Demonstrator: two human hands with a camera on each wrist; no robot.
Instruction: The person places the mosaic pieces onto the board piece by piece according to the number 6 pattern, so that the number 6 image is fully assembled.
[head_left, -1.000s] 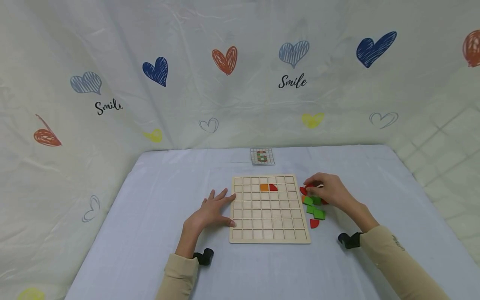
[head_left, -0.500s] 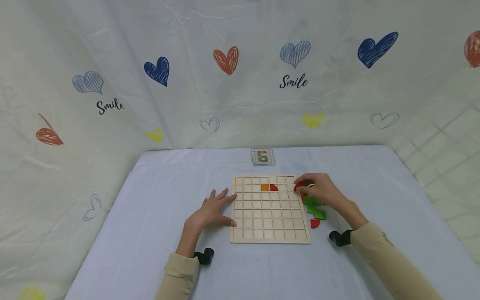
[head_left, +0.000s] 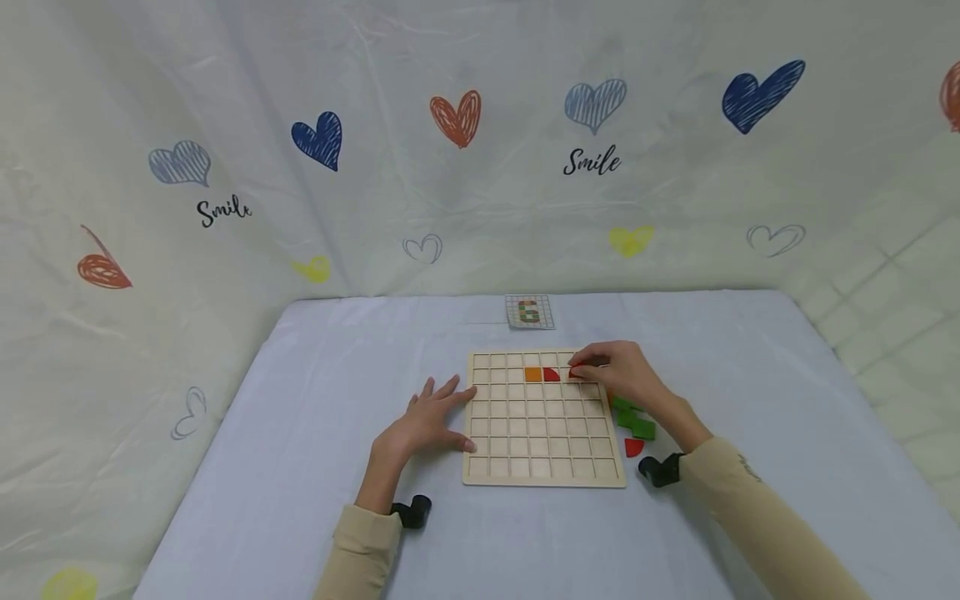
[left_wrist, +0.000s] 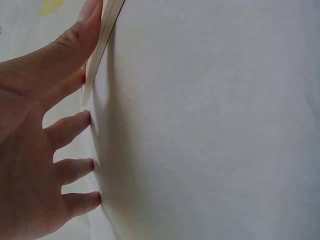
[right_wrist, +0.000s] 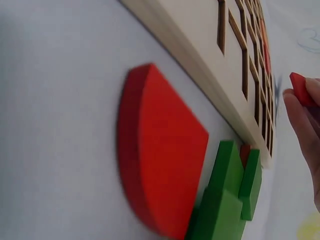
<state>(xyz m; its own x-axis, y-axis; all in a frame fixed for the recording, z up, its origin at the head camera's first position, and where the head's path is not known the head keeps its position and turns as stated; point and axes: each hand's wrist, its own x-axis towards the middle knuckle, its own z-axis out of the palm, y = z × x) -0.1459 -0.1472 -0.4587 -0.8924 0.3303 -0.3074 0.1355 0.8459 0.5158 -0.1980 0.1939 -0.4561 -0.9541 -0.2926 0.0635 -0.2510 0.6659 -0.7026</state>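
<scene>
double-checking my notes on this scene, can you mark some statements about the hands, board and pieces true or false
1. The right hand pinches a red piece. True.
2. The left hand grips a green block. False: it touches the left edge of the board.
3. The orange square sits in the board's grid. True.
4. The green pieces lie left of the board. False: they lie to its right.
5. The printed card lies beyond the board's far edge. True.

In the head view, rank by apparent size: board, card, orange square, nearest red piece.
1. Board
2. Card
3. Orange square and nearest red piece: too alike to rank, the red one lying nearer the camera.
</scene>
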